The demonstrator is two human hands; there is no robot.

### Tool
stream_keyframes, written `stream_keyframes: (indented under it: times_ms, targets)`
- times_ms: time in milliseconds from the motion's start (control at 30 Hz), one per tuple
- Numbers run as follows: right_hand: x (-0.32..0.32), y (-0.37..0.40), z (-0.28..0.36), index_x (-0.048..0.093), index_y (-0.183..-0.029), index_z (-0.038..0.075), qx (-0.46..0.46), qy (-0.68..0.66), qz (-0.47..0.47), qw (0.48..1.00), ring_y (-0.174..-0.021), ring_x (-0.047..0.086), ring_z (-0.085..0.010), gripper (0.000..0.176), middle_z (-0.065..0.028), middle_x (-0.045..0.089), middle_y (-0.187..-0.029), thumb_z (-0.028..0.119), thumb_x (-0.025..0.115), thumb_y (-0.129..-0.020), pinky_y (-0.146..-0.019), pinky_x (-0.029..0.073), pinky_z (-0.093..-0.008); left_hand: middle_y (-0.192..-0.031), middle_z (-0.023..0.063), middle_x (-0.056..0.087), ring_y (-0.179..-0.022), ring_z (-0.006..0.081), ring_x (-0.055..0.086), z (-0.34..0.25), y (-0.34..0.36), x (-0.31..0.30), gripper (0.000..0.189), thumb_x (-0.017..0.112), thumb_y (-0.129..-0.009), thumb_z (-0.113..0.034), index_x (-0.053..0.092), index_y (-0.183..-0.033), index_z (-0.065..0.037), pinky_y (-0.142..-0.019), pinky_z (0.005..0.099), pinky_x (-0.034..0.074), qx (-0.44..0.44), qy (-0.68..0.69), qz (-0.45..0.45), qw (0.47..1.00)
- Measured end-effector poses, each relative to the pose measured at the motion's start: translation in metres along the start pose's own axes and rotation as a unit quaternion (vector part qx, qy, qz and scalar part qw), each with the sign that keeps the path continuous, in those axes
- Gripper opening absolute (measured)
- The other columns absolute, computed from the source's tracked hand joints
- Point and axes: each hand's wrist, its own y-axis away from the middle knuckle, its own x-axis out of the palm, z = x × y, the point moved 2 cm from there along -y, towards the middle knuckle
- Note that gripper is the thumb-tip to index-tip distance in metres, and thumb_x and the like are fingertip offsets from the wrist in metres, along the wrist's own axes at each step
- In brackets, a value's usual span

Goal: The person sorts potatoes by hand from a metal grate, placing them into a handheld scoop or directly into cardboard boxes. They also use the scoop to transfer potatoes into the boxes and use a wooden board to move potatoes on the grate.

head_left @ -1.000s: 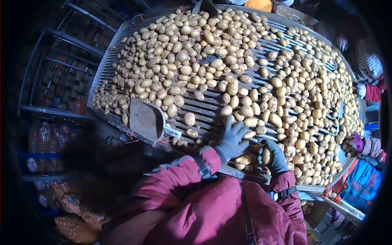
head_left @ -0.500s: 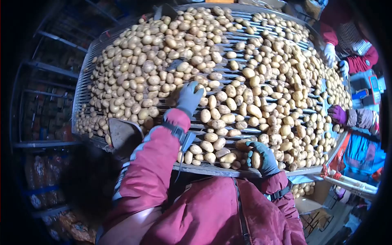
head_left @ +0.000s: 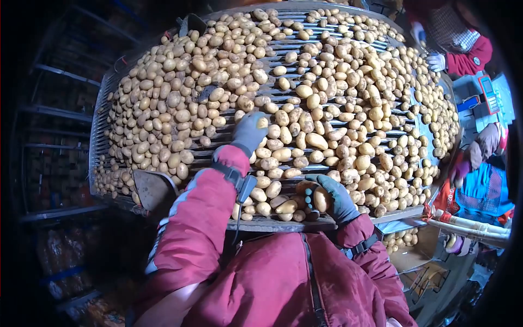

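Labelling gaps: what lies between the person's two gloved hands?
In the head view, loose potatoes on the slatted belt fill the stretch between the left hand and the right hand, which holds one potato.

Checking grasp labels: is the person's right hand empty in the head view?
No, the gloved right hand is curled around a potato that shows between its fingers and thumb.

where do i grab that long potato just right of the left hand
Take the long potato across its narrow middle, coming from above: it lies flat on the roller bed, and other potatoes crowd its ends. The left hand is nearest.
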Motion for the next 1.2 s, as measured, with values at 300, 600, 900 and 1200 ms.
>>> stream_keyframes:
  times_ms: [300,600,900,1200]
  targets:
    - [0.008,-0.011,-0.003,0.059,-0.13,0.001,-0.04,-0.043,0.017,0.998,-0.103,0.064,-0.0183,0.05,-0.0087,0.067,-0.118,0.042,0.058,-0.102,-0.092,0.052,-0.0302,-0.134,0.0239,0.058,-0.12,0.0365,0.06,-0.237,0.091,-0.064,0.073,0.078,-0.079,-0.027,0.051,-0.144,-0.008,-0.101,0.0433,0.05,-0.011,0.239,0.232,0.943]
    - [-0.046,0.085,-0.024,0.058,-0.124,0.002,-0.018,-0.16,-0.13,0.978,-0.054,0.059,-0.0206,0.048,-0.0111,0.063,-0.079,0.041,0.062,-0.097,-0.048,0.052,-0.0334,-0.113,0.0183,0.069,-0.104,0.0287,0.067,-0.211,0.078,-0.041,0.048,0.074,-0.089,-0.027,0.064,-0.13,-0.004,-0.089,0.0391,0.053,-0.126,0.396,0.315,0.853]
    - [-0.233,0.271,-0.135,0.06,-0.131,0.009,-0.13,-0.035,-0.518,0.845,-0.083,0.063,-0.0169,0.045,-0.0061,0.067,-0.095,0.041,0.062,-0.1,-0.076,0.052,-0.032,-0.136,0.021,0.056,-0.129,0.0397,0.049,-0.106,0.015,-0.028,0.055,0.075,-0.084,-0.03,0.061,-0.131,-0.005,-0.111,0.0496,0.039,0.049,-0.08,-0.034,0.995]
    - [-0.14,0.18,-0.026,0.059,-0.134,0.004,-0.218,0.214,-0.447,0.841,-0.063,0.057,-0.006,0.036,-0.0031,0.065,-0.1,0.018,0.062,-0.101,-0.056,0.046,-0.0216,-0.158,0.0265,0.032,-0.146,0.0442,0.032,-0.143,0.072,0.014,0.079,0.065,-0.089,-0.058,0.045,-0.152,-0.016,-0.119,0.0589,0.022,0.023,-0.152,0.049,0.987]
